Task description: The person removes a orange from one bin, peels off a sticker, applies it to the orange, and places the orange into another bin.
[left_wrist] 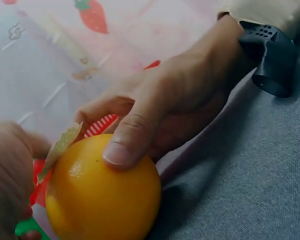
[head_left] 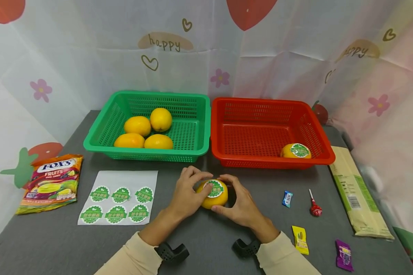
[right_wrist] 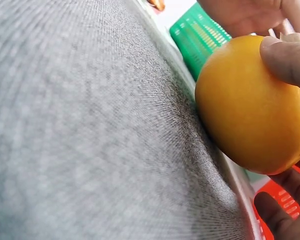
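Observation:
On the grey table before me sits an orange [head_left: 209,202] with a round green-and-white sticker [head_left: 217,187] on its upper side. My right hand [head_left: 242,208] grips the orange from the right, thumb low at the front and index finger at the top. My left hand [head_left: 187,193] pinches the sticker at its upper left, the thumb lying over its print. In the left wrist view, the sticker [left_wrist: 61,147] stands partly off the peel beside the left fingers. The right wrist view shows the bare side of the orange [right_wrist: 245,110]; part of the right hand is out of frame.
A green basket [head_left: 148,151] with several oranges stands behind left, a red basket [head_left: 261,162] with one stickered orange behind right. Left lie a sticker sheet [head_left: 124,179] and a candy bag [head_left: 55,183]. Small sweets, a lollipop [head_left: 315,209] and a flat pale packet [head_left: 358,194] lie right.

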`<state>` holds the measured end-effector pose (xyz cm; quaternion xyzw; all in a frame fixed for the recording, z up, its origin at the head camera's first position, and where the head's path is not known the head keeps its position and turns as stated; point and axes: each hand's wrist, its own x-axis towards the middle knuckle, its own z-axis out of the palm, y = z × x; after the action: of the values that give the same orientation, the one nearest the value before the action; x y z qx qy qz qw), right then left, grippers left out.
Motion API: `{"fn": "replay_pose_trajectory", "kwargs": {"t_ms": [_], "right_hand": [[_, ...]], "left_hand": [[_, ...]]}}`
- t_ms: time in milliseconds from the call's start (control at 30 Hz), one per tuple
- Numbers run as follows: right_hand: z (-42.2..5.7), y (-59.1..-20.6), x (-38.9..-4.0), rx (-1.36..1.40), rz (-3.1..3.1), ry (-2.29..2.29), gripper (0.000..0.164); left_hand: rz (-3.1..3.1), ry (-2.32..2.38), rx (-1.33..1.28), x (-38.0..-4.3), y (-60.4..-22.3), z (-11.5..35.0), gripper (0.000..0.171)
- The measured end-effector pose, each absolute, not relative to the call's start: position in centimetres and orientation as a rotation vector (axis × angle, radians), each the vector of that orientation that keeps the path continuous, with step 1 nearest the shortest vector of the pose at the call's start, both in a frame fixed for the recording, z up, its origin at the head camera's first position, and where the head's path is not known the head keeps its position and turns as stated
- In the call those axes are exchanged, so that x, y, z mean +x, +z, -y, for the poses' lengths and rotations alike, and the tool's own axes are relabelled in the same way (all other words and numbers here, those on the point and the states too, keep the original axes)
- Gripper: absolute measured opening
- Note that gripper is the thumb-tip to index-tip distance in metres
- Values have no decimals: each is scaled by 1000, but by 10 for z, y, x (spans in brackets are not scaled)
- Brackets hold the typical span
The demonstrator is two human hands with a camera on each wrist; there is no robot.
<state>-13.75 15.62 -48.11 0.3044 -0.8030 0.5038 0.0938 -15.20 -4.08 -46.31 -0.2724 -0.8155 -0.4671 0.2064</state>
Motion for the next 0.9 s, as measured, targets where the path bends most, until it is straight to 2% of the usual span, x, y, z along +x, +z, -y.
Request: {"fn": "replay_pose_trajectory", "kwargs": {"t_ms": [133,200,400,467,667,900], "right_hand": [[-161,-497,-145,930,2353,1482,85],[-161,-496,-146,981,2289,1491,80],[-156,-488,-141,1057,2135,1606,42],[-154,-488,-140,1018,2141,1639,35],[-156,-488,-142,837,2221,1774,31],[-160,-482,-144,636,2341,1975,28]], "left_hand": [[2319,-1243,-885,-152,-469,43,25],[2359,-1250,-915,-151,-474,43,33],[2313,-1331,-1001,-151,-486,38,42],[2290,-1345,-1016,-151,-488,37,46],[2315,-1352,-956,-152,-492,37,63],[2246,-1155,-1058,-153,-495,41,55]]}}
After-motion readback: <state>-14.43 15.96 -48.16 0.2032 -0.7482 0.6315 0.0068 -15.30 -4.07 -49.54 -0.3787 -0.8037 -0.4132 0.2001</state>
